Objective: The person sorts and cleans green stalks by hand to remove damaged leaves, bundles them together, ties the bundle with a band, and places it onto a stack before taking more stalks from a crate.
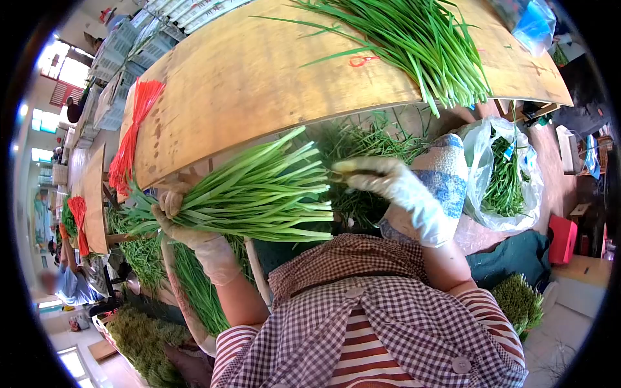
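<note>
My left hand (178, 216), in a whitish glove, is wrapped round a bunch of garlic chives (259, 194). The pale cut ends point right, and the leaf tips hang left past the hand. My right hand (381, 181), also gloved, is just beyond those cut ends, apart from the bunch. Its fingers are pressed together and slightly blurred; whether anything small is between them is hidden. On the wooden table (252, 71) lies a larger pile of chives (414, 48), with a red tie loop (363, 61) beside it.
Red ties (136, 132) hang over the table's left edge. Loose greens (362, 149) lie below the front edge. A clear plastic bag (501, 174) of greens stands at right, near a red box (561, 239). Another person (81, 278) is at far left, with stacked crates (123, 58) behind.
</note>
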Tool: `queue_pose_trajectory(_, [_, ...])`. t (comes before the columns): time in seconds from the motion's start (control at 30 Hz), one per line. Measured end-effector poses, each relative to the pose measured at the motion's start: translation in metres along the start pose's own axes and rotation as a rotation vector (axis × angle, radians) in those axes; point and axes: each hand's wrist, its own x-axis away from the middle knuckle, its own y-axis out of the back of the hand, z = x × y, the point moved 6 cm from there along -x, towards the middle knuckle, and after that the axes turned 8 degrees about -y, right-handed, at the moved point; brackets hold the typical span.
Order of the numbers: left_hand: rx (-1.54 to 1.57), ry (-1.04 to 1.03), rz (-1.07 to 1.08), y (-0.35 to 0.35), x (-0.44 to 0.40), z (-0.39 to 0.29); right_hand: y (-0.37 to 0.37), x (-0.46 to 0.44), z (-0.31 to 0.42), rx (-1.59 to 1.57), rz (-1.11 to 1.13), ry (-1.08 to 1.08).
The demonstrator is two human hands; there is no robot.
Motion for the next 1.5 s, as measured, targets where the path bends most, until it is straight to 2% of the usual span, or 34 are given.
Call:
queue_pose_trajectory(0.03, [0.156,0.044,-0.017,-0.003,0.001,0.01,-0.016,-0.006,0.0,0.014,0.031,-0.037])
queue_pose_trajectory(0.07, [0.113,0.002,-0.071,-0.002,0.003,0.015,-0.03,-0.011,-0.002,0.027,0.062,-0.073])
queue_pose_trajectory(0.13, [0.028,-0.08,-0.171,-0.019,0.01,0.037,-0.05,-0.018,0.0,-0.212,0.152,-0.068])
queue_pose_trajectory(0.17, [0.07,-0.043,-0.154,-0.018,0.008,0.036,-0.053,-0.016,0.003,-0.299,0.089,-0.128])
queue_pose_trajectory(0.27, [0.194,0.066,-0.022,-0.018,0.007,0.033,-0.048,-0.014,0.002,-0.334,0.066,0.097])
queue_pose_trajectory(0.37, [0.188,0.052,-0.058,-0.017,0.007,0.029,-0.021,-0.012,-0.008,-0.004,-0.2,0.004])
queue_pose_trajectory(0.4, [0.183,0.049,-0.061,-0.016,0.007,0.027,-0.006,-0.017,-0.017,-0.057,-0.236,0.058])
queue_pose_trajectory(0.47, [0.161,0.046,-0.043,-0.016,0.008,0.024,0.002,-0.015,-0.024,-0.366,-0.059,-0.076])
queue_pose_trajectory(0.6, [0.231,0.127,-0.032,-0.022,0.011,0.047,-0.029,-0.012,0.002,0.086,0.083,-0.052])
queue_pose_trajectory(0.63, [0.21,0.129,-0.047,-0.021,0.012,0.051,-0.036,-0.018,-0.004,0.102,0.116,-0.18])
queue_pose_trajectory(0.67, [0.187,0.129,-0.06,-0.021,0.012,0.053,-0.044,-0.015,0.007,-0.002,0.14,0.003])
queue_pose_trajectory(0.73, [-0.016,0.033,-0.097,-0.018,0.008,0.039,-0.031,-0.018,-0.001,0.062,0.03,-0.042])
queue_pose_trajectory(0.77, [-0.075,-0.007,-0.112,-0.019,0.007,0.032,-0.017,-0.019,-0.002,-0.049,-0.046,0.065])
queue_pose_trajectory(0.8, [-0.132,-0.047,-0.127,-0.019,0.006,0.023,-0.001,-0.015,0.007,-0.067,-0.106,-0.02])
queue_pose_trajectory(0.83, [-0.129,0.008,-0.038,-0.019,0.005,0.013,0.022,-0.014,0.001,-0.08,-0.199,0.031])
queue_pose_trajectory(0.9, [-0.102,-0.012,-0.028,-0.021,0.003,-0.002,0.078,-0.024,-0.053,-0.229,-0.498,0.072])
queue_pose_trajectory(0.93, [-0.088,-0.021,-0.025,-0.021,0.004,-0.006,0.112,-0.03,-0.087,0.001,-0.739,0.052])
queue_pose_trajectory(1.0, [-0.093,-0.078,-0.029,-0.027,0.005,-0.006,0.104,-0.008,-0.069,0.177,-0.726,-0.089])
queue_pose_trajectory(1.07, [-0.076,-0.095,-0.039,-0.032,0.007,0.002,0.057,-0.004,-0.036,0.226,-0.496,0.065])
queue_pose_trajectory(1.13, [-0.112,-0.091,-0.029,-0.036,0.008,0.014,-0.003,0.004,-0.002,0.041,-0.183,0.179])
queue_pose_trajectory(1.2, [-0.167,-0.056,0.024,-0.034,0.007,0.018,-0.036,0.0,-0.005,-0.005,-0.034,-0.054])
queue_pose_trajectory(1.27, [-0.137,-0.002,0.081,-0.041,0.009,0.032,-0.05,-0.009,-0.015,0.055,-0.131,-0.057])
queue_pose_trajectory(1.33, [-0.141,0.033,0.109,-0.048,0.011,0.04,-0.055,-0.003,0.0,-0.096,-0.18,-0.122])
queue_pose_trajectory(1.4, [-0.176,0.047,0.103,-0.052,0.014,0.042,-0.054,-0.007,0.004,-0.076,-0.258,0.173])
queue_pose_trajectory(1.5, [-0.337,-0.106,-0.092,-0.035,0.015,0.03,-0.057,0.007,0.029,0.589,-0.562,0.551])
